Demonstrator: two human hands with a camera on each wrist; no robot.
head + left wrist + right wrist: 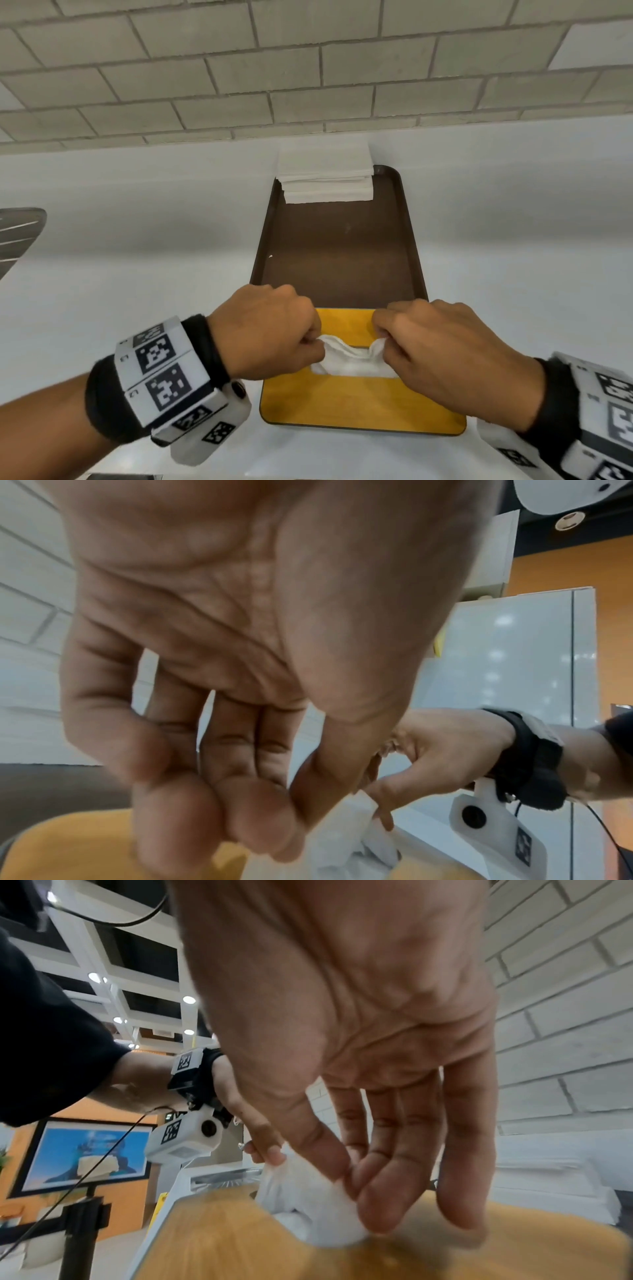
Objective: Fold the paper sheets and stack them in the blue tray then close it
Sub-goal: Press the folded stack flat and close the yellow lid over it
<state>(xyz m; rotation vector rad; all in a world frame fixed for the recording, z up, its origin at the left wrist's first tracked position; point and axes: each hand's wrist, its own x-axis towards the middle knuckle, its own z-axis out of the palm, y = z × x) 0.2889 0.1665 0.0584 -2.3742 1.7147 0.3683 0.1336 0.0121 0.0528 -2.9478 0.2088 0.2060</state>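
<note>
A white paper sheet [352, 359] sticks up through the slot in the yellow lid [359, 404] of a box at the near end of a brown tray [342, 246]. My left hand [270, 335] pinches the sheet's left end and my right hand [442, 349] pinches its right end. In the right wrist view my thumb and fingers [380, 1199] grip the crumpled sheet [308, 1204] above the yellow lid [240, 1240]. In the left wrist view the left fingers [260, 813] curl together over the sheet [342, 840]. No blue tray shows.
A stack of folded white paper [325, 178] lies at the tray's far end, against a grey brick wall [274, 75]. The white table [137, 240] spreads to both sides. A dark slatted object [17, 233] sits at the left edge.
</note>
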